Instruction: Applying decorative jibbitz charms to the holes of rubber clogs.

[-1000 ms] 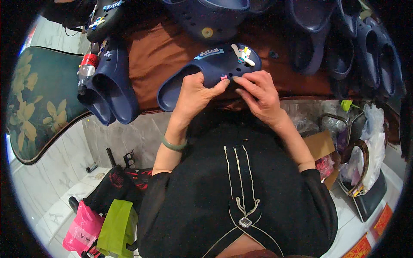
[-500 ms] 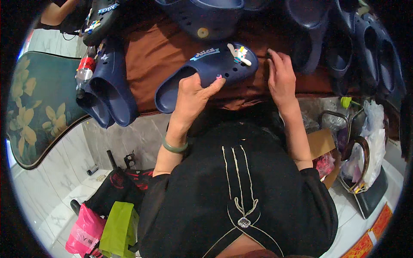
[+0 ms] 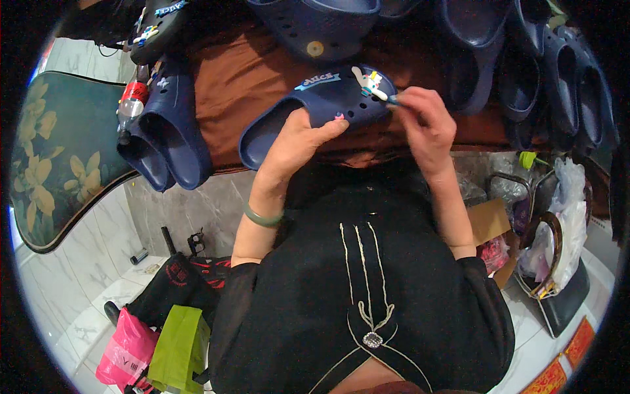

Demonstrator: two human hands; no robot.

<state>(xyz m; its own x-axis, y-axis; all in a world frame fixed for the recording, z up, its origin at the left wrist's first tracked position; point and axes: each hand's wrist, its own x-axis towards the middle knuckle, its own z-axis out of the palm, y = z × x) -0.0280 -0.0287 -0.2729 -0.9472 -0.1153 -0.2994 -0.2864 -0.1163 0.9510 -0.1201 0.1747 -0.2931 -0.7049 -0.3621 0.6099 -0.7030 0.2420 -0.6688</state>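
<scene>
A navy clog (image 3: 269, 125) lies sideways on the brown cloth, its toe to the right. On its upper sit a light blue lettered banner charm (image 3: 318, 81), a white long-eared character charm (image 3: 371, 85) and a tiny pink charm (image 3: 339, 117). My left hand (image 3: 295, 141) grips the clog's near side, thumb beside the pink charm and fingers hidden inside the opening. By the toe, my right hand (image 3: 428, 121) is closed in a pinch on a small bluish piece (image 3: 392, 100), mostly covered by the fingertips, close to the white charm.
More navy clogs stand around the brown cloth (image 3: 230, 72): a pair (image 3: 174, 131) at left, one (image 3: 321, 29) at the far middle, several (image 3: 518, 72) at right. A cola bottle (image 3: 133, 102) leans by the left pair. Beside the table is a flower-patterned chair back (image 3: 65, 157).
My right hand has moved left to the clog's toe, its fingers now pinched together with a small bluish piece at their tips. My left hand keeps its grip on the clog.
</scene>
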